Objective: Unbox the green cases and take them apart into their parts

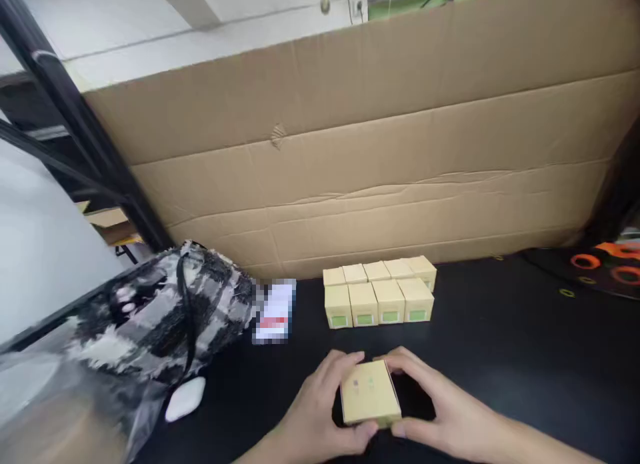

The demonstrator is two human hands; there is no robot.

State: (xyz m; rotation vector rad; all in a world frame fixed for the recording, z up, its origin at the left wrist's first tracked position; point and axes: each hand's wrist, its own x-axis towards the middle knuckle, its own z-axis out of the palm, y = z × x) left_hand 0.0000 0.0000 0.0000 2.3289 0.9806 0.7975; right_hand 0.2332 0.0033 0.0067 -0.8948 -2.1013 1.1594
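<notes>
Between my two hands is a small, square, pale yellow cardboard box (pixel 369 392) with small marks on its top. My left hand (pixel 320 404) grips its left side, fingers at the far edge and thumb at the near edge. From the right, my right hand (pixel 435 404) holds the same box, with its fingertips at the far right corner and its thumb by the near right corner. Behind my hands stand two rows of similar yellow boxes (pixel 375 301); the front row has green labels on the near faces.
A black table (pixel 500 344) lies under everything. To the left are a black-and-white frayed bag (pixel 165 311), a white rounded case (pixel 185 399), a clear plastic bag (pixel 60 411) and a blurred-out paper (pixel 275 311). Behind rises a cardboard wall (pixel 375 151). Orange-handled scissors (pixel 610 261) lie far right.
</notes>
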